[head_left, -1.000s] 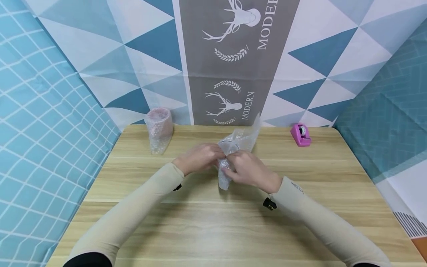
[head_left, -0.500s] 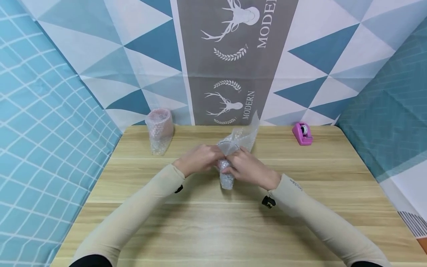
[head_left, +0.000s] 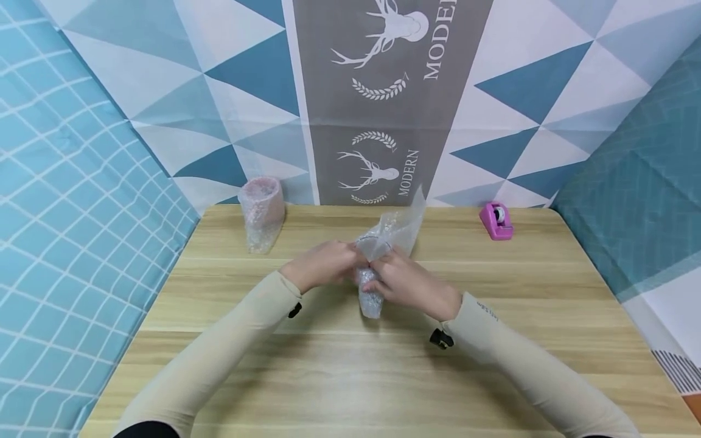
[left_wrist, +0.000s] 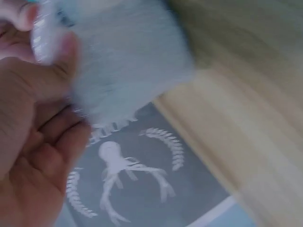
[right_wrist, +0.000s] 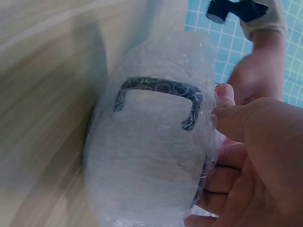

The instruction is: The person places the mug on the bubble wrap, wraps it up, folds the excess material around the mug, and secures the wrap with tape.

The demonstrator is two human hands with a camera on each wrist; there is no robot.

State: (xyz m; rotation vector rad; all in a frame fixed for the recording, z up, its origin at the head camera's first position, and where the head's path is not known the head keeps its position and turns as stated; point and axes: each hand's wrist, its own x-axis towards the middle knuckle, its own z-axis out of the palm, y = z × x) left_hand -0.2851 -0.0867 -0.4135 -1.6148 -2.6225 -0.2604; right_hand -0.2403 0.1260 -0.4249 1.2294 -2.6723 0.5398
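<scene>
A bubble-wrapped mug [head_left: 370, 301] stands upright or slightly tilted near the middle of the table, a loose flap of wrap rising behind it. Through the film in the right wrist view, a pale body and dark angular handle [right_wrist: 158, 84] show. My left hand [head_left: 331, 263] pinches the wrapping at the mug's left side; in the left wrist view its thumb lies blurred on the plastic. From the other side my right hand [head_left: 408, 281] grips the wrapped edge, thumb in front and fingers curled behind. Both sets of fingertips meet close together, partly hidden by the film.
Another bubble-wrapped, pinkish cup-like item [head_left: 261, 210] stands at the table's back left. A pink tape dispenser [head_left: 496, 221] sits at the back right. Patterned cloth [head_left: 372, 115] hangs directly behind the wooden table [head_left: 350, 377].
Both hands stay at the wrapped mug, with small finger movements. The lower end of the package has come slightly nearer, and the left hand has shifted a little left.
</scene>
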